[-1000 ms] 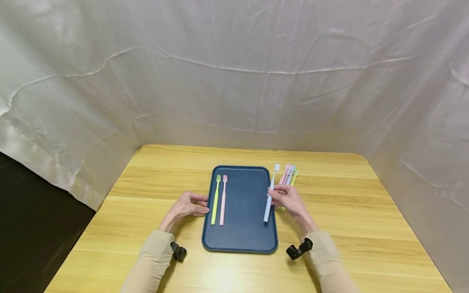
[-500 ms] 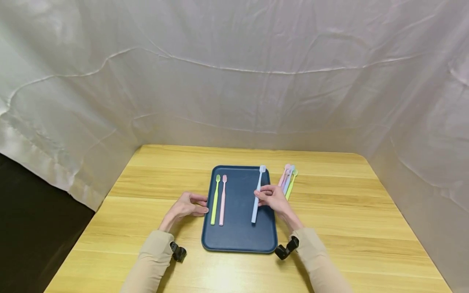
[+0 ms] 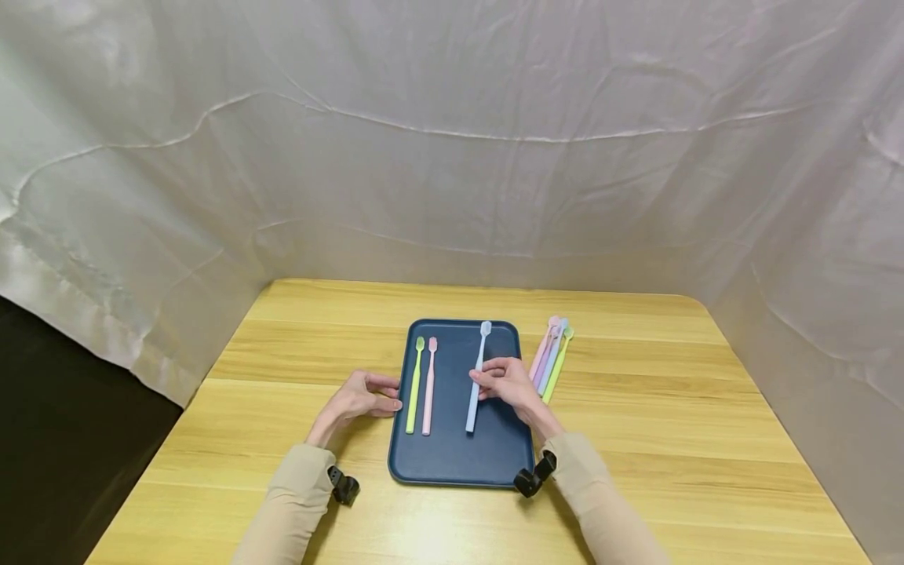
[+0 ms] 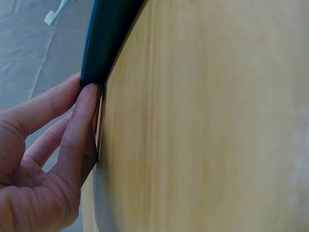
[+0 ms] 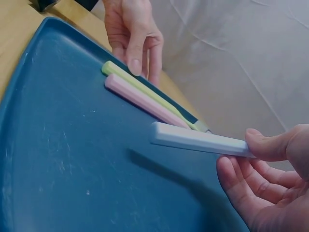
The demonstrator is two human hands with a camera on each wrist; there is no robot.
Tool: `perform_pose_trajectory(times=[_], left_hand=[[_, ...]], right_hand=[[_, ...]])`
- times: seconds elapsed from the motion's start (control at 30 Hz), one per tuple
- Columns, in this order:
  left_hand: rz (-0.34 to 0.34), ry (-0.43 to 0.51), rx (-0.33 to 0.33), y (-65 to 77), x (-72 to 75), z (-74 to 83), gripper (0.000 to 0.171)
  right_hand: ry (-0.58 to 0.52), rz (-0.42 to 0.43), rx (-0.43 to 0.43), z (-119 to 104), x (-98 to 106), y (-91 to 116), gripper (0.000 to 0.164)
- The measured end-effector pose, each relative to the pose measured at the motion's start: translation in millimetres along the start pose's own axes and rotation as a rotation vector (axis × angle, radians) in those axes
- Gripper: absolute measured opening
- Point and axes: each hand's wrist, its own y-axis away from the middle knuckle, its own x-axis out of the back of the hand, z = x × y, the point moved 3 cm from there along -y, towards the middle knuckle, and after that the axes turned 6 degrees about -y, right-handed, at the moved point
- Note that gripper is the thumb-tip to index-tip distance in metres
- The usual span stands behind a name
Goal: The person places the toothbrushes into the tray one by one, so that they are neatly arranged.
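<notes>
In the head view a dark blue tray (image 3: pixel 459 463) lies on the wooden table. My left hand (image 3: pixel 363 395) holds the tray's left rim, thumb and fingers at the edge (image 4: pixel 88 72) in the left wrist view. A green toothbrush (image 3: pixel 413 396) and a pink toothbrush (image 3: pixel 428 396) lie side by side in the tray's left part, heads away from me. My right hand (image 3: pixel 510 384) pinches a light blue toothbrush (image 3: pixel 474 404) by its handle over the tray. In the right wrist view its handle end (image 5: pixel 193 138) is raised, with its shadow on the tray below.
Just right of the tray, several more toothbrushes (image 3: pixel 554 361) in pink, purple, blue and green lie bunched on the table (image 3: pixel 678 424). A pale grey curtain (image 3: pixel 480 196) hangs behind and along the sides. Each sleeve carries a black wrist camera (image 3: pixel 344 485).
My right hand has carried the light blue toothbrush leftward from the tray's right rim to over its middle, uncovering the bunched toothbrushes. The left hand has stayed at the tray's rim.
</notes>
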Motion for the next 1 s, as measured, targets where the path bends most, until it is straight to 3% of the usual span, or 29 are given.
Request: perform_pose_trajectory(times=[0.3,1.0], left_hand=[[0.002,0.004,-0.001,0.4,-0.4,0.1,0.055],[0.01,-0.004,0.017,0.4,-0.5,-0.3,0.055]], right_hand=[[0.025,-0.002,-0.039,2.1,-10.1,-5.6,0.018],[0.09,-0.012,-0.02,10.3,-32.6,-13.4,0.019]])
